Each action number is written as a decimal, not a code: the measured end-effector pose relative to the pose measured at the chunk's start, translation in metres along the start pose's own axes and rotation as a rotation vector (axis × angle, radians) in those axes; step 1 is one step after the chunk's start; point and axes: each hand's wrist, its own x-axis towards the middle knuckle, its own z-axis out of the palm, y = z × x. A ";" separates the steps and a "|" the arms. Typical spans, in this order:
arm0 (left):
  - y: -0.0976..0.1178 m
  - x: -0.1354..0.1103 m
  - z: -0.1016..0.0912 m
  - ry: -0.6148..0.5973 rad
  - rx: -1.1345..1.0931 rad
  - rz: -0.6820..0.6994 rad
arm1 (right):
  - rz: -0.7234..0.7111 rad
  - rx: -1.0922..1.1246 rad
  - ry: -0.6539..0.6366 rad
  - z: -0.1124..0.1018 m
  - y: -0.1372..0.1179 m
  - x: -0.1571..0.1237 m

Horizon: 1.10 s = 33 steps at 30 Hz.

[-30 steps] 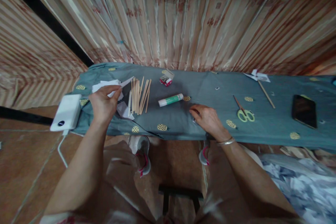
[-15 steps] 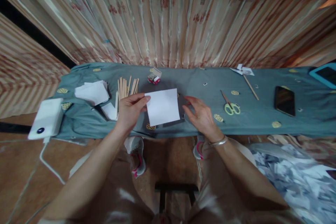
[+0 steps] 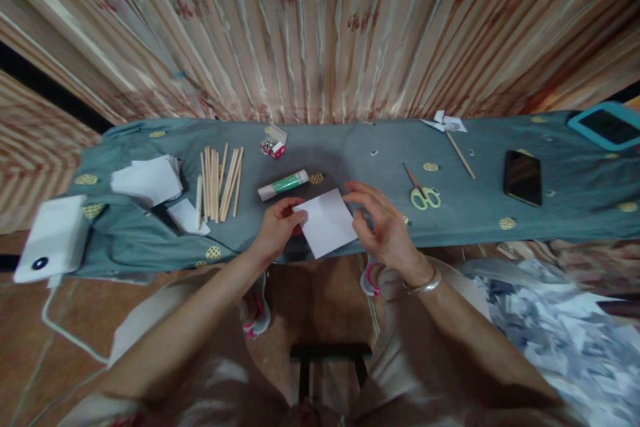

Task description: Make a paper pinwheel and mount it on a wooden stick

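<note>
Head view: looking down on white paper [image 3: 329,223], near the front edge of the surface [image 3: 345,160].
Left hand [image 3: 280,227]: pinching the paper at its left corner; from too loose a pinch, perhaps slipping down to the floor [image 3: 320,307].
Right hand [image 3: 377,220]: curved, with fingers spread, close by the right side; cannot tell whether touching; from hasty closing or uneven pressure, possible creasing of the paper.
Glue stick [image 3: 283,185]: lying just beyond the left hand; if pushed by knuckles, maybe rolling away.
</note>
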 end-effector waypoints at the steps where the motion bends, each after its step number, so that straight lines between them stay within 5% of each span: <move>1: -0.002 0.001 0.002 0.000 0.000 0.006 | -0.035 0.013 -0.044 0.001 -0.003 -0.003; 7: -0.007 0.005 0.008 0.004 -0.013 0.010 | -0.131 -0.063 -0.316 0.014 -0.003 -0.021; 15: -0.014 0.008 0.007 -0.043 0.097 0.011 | 0.011 0.109 -0.277 0.011 0.008 -0.022; 18: -0.017 0.013 0.000 -0.103 0.285 0.155 | 0.173 0.211 -0.285 0.013 0.014 -0.018; 24: -0.016 0.017 -0.015 -0.204 0.829 0.683 | 0.470 0.296 -0.293 0.026 0.027 -0.011; 33: -0.016 0.023 -0.012 -0.266 1.090 0.788 | 0.507 0.463 -0.345 0.032 0.047 -0.005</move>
